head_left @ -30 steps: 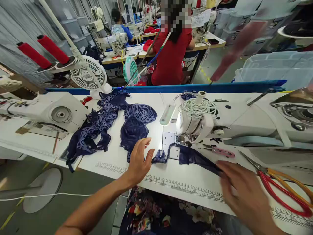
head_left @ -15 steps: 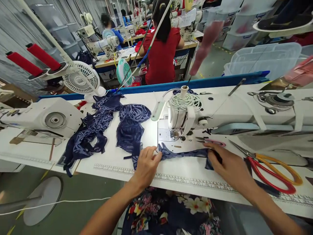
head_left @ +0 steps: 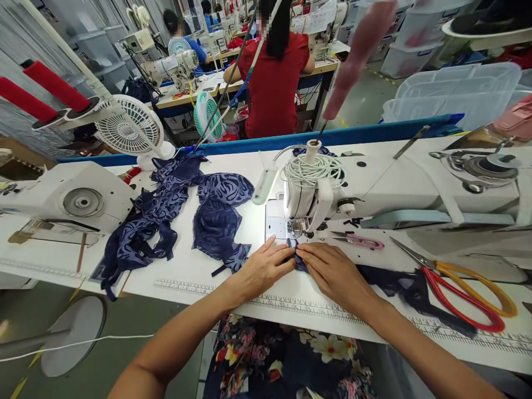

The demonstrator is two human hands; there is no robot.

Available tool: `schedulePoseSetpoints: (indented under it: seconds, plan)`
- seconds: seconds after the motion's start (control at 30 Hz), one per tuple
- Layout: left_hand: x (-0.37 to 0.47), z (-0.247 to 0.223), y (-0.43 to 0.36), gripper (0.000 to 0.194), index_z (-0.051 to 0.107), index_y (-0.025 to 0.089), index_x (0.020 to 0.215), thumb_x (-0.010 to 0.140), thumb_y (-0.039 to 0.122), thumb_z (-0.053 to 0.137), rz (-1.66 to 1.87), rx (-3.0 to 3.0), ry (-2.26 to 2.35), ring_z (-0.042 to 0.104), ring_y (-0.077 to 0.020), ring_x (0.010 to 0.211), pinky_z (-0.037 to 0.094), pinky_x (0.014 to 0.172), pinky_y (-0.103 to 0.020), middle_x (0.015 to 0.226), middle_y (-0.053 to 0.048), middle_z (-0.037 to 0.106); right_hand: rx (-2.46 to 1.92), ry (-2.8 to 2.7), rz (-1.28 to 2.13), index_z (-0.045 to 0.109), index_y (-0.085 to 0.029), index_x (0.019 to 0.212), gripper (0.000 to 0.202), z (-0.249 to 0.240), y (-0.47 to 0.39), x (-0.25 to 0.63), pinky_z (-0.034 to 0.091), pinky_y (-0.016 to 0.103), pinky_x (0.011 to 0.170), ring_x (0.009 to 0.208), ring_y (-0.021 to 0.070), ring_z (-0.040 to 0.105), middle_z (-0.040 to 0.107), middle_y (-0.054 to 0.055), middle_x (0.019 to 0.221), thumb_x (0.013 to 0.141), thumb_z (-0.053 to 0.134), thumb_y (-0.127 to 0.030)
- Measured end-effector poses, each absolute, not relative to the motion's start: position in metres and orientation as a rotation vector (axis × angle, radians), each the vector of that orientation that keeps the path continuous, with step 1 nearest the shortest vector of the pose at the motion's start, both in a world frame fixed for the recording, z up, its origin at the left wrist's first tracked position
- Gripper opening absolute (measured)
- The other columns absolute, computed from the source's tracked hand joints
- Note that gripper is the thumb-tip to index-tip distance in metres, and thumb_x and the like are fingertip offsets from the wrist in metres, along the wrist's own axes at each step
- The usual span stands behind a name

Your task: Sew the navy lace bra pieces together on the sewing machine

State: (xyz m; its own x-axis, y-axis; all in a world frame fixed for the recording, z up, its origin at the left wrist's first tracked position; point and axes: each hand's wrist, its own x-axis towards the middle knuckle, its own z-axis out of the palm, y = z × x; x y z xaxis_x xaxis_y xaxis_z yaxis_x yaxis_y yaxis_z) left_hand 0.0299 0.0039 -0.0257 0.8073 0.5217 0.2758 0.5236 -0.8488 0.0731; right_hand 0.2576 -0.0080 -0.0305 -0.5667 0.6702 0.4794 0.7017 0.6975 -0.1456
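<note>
A navy patterned bra piece [head_left: 298,261] lies at the front of the sewing machine's presser foot [head_left: 294,228], mostly covered by my fingers. My left hand [head_left: 262,270] pinches its left side, fingertips close to the needle area. From the right, my right hand [head_left: 334,275] holds the same piece, fingers together and pressed down on it. The two hands' fingertips nearly meet. Left of my left hand rests a navy bra cup [head_left: 216,228] with a patterned strip below it. Part of the fabric is hidden beneath both hands.
Pink-handled snips [head_left: 361,240] lie under the machine arm. Large scissors [head_left: 461,288] with red and orange handles lie at right, beside dark fabric strips [head_left: 419,299]. Several navy bras [head_left: 155,216] are heaped at left near a second machine [head_left: 83,194]. A person in red [head_left: 272,83] sits ahead.
My right hand has moved left from the fabric's far end to the presser foot. My left hand has shifted slightly right and up, and the stretched-out fabric is now gathered between both hands.
</note>
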Motion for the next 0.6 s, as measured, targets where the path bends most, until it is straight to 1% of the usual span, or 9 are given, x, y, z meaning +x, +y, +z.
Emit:
schedulePoseSetpoints:
  seconds: [0.07, 0.17, 0.3, 0.37, 0.5, 0.6]
  plan:
    - [0.0293, -0.0258, 0.0027, 0.034, 0.057, 0.015, 0.121, 0.095, 0.005, 0.036, -0.439, -2.943, -0.912, 0.050, -0.0240, 0.131, 0.035, 0.115, -0.053, 0.138, -0.012, 0.056, -1.037, -2.401, -0.101, 0.064, -0.018, 0.117, 0.029, -0.0354, -0.0043, 0.2566, 0.048, 0.036, 0.091, 0.108, 0.0206, 0.061, 0.069, 0.008, 0.116, 0.094, 0.048, -0.013]
    - [0.0290, -0.0301, -0.0011, 0.037, 0.056, 0.017, 0.122, 0.092, 0.003, 0.038, -0.424, -2.911, -0.984, 0.045, -0.0261, 0.135, 0.032, 0.115, -0.056, 0.141, -0.010, 0.054, -1.032, -2.415, -0.128, 0.064, -0.017, 0.119, 0.029, -0.0402, -0.0035, 0.2596, 0.044, 0.038, 0.095, 0.112, 0.0217, 0.059, 0.068, 0.008, 0.121, 0.093, 0.051, -0.012]
    - [0.0293, -0.0348, -0.0019, 0.041, 0.055, 0.020, 0.123, 0.087, 0.002, 0.045, -0.338, -2.919, -1.038, 0.037, -0.0304, 0.140, 0.027, 0.115, -0.061, 0.145, -0.010, 0.048, -1.070, -2.433, -0.136, 0.062, -0.017, 0.121, 0.032, -0.0421, -0.0048, 0.2598, 0.040, 0.039, 0.098, 0.119, 0.0219, 0.056, 0.065, 0.007, 0.128, 0.093, 0.048, -0.010]
    - [0.0296, -0.0342, -0.0010, 0.042, 0.055, 0.020, 0.123, 0.086, 0.002, 0.046, -0.307, -2.928, -1.047, 0.037, -0.0314, 0.140, 0.026, 0.115, -0.064, 0.146, -0.010, 0.047, -1.092, -2.437, -0.125, 0.061, -0.018, 0.123, 0.033, -0.0410, -0.0048, 0.2579, 0.038, 0.040, 0.100, 0.118, 0.0209, 0.057, 0.065, 0.007, 0.128, 0.094, 0.047, -0.012]
    - [0.0292, -0.0299, -0.0004, 0.043, 0.054, 0.020, 0.123, 0.086, 0.001, 0.043, -0.284, -2.949, -1.048, 0.040, -0.0301, 0.137, 0.024, 0.115, -0.064, 0.146, -0.010, 0.047, -1.139, -2.432, -0.091, 0.060, -0.020, 0.125, 0.031, -0.0368, -0.0038, 0.2547, 0.033, 0.043, 0.104, 0.113, 0.0212, 0.059, 0.066, 0.007, 0.126, 0.097, 0.047, -0.020]
    - [0.0286, -0.0284, -0.0002, 0.045, 0.054, 0.021, 0.124, 0.086, 0.001, 0.041, -0.273, -2.967, -1.059, 0.040, -0.0294, 0.137, 0.024, 0.114, -0.066, 0.148, -0.010, 0.045, -1.155, -2.438, -0.065, 0.060, -0.020, 0.125, 0.032, -0.0350, -0.0034, 0.2540, 0.032, 0.045, 0.106, 0.112, 0.0218, 0.059, 0.066, 0.007, 0.126, 0.096, 0.048, -0.021]
